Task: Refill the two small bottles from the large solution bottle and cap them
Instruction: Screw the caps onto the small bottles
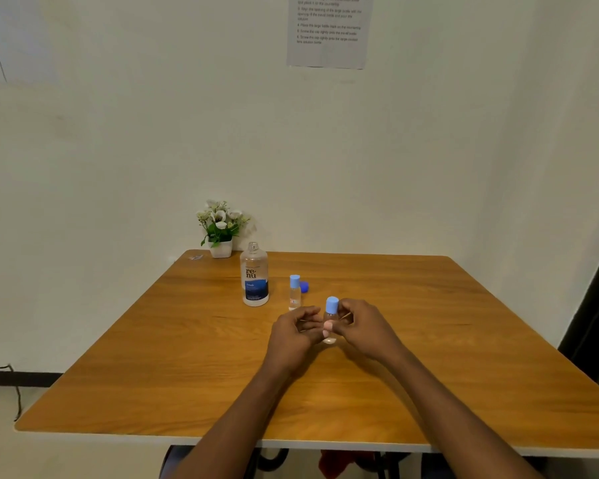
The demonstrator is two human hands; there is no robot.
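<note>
Two capped small bottles (295, 292) stand upright beside one uncapped large solution bottle (254, 276); both hands' grip (296, 331) (362, 326) clasps the nearer bottle (330, 321).

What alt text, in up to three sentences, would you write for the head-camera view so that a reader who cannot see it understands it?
Two hands, left and right, hold a small bottle with a light blue cap on a wooden table. Behind stand a second capped small bottle, an uncapped large bottle, a loose blue cap and a potted plant.
</note>
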